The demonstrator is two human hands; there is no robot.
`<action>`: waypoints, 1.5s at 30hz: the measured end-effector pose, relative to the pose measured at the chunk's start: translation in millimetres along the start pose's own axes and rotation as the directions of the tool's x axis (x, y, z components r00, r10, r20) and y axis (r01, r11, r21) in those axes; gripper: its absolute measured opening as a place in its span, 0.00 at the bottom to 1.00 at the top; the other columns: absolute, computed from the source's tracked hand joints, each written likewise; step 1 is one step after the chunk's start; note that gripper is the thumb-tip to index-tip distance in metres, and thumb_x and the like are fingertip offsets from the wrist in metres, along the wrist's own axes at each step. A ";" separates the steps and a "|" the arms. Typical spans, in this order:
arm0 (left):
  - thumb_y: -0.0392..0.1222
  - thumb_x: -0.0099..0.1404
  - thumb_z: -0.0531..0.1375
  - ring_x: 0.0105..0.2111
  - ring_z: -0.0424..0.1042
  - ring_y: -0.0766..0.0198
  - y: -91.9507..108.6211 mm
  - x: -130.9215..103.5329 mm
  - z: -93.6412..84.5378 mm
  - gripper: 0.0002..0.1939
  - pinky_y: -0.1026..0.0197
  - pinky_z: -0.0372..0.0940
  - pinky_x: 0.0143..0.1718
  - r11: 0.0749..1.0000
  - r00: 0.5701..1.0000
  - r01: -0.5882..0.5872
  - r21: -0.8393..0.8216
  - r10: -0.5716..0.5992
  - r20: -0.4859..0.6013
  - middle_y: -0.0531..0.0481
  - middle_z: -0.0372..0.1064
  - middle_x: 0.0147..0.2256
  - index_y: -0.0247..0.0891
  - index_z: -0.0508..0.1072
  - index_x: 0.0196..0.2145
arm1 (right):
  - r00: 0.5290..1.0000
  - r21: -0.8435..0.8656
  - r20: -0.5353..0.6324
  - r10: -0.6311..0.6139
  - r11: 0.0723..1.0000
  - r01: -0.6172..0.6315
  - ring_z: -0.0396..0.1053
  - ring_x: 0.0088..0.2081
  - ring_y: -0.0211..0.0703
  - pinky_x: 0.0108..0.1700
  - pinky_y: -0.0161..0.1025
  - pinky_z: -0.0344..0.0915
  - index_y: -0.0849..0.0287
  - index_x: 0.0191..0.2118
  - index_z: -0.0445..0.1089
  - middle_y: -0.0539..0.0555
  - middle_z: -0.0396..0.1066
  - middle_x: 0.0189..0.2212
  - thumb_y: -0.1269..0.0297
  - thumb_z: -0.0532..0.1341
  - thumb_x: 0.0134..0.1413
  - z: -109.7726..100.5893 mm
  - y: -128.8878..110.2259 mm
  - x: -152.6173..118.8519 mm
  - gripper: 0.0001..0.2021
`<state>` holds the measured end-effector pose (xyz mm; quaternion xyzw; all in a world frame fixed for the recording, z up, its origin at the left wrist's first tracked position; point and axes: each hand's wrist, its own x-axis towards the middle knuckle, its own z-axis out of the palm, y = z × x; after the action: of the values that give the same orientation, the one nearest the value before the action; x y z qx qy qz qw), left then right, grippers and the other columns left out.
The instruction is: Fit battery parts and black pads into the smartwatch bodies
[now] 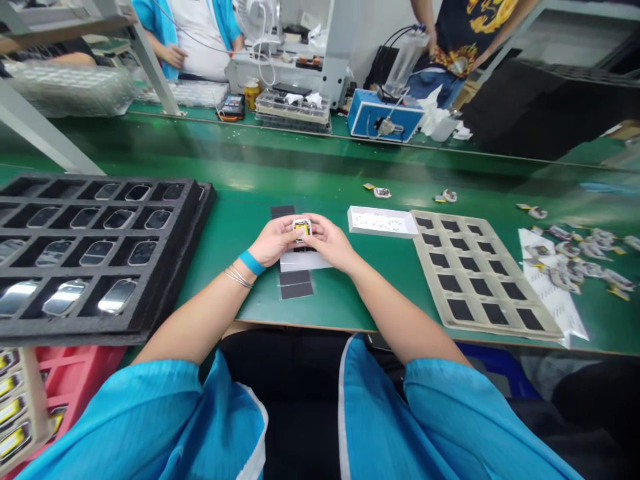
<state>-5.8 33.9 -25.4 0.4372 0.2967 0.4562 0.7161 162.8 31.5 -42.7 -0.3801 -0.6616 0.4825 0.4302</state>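
Together, both hands [299,241] pinch a small white-rimmed electronic module [302,230] between their fingertips, above the green worktop [250,260].

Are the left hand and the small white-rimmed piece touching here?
Touching: in the head view, the left hand holds the white-rimmed piece by its left side, thumb against its edge.
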 end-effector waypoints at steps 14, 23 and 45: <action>0.47 0.48 0.75 0.42 0.79 0.56 -1.5 0.1 -10.9 0.29 0.59 0.71 0.44 0.977 0.984 0.066 0.201 -0.097 0.151 0.38 0.79 0.41 0.32 0.77 0.45 | 0.995 0.036 0.075 0.063 0.997 -0.066 0.75 0.49 0.45 0.53 0.46 0.72 0.55 0.57 0.63 0.56 0.74 0.51 0.67 0.65 0.47 5.0 2.8 -1.2 0.29; 0.49 0.48 0.75 0.37 0.78 0.59 -2.6 1.2 -14.7 0.26 0.59 0.72 0.42 0.975 0.987 0.018 0.224 -0.053 0.151 0.41 0.79 0.38 0.32 0.77 0.42 | 0.997 -0.231 -0.069 -0.021 0.973 0.004 0.75 0.46 0.46 0.53 0.46 0.72 0.56 0.58 0.66 0.56 0.75 0.50 0.70 0.61 0.49 16.4 -1.6 -5.6 0.27; 0.35 0.51 0.71 0.46 0.72 0.57 114.5 -142.8 -70.5 0.32 0.53 0.67 0.53 0.569 0.559 -0.159 0.807 0.726 -0.401 0.47 0.74 0.44 0.39 0.75 0.55 | 0.886 -0.078 -0.453 -0.103 0.994 0.076 0.75 0.44 0.49 0.54 0.57 0.69 0.58 0.48 0.67 0.58 0.77 0.39 0.49 0.67 0.44 -10.4 22.4 9.9 0.26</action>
<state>-167.3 -48.3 49.9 0.5259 0.5585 0.6182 0.1712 171.2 49.4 -60.7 -0.4640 -0.5728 0.3401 0.5840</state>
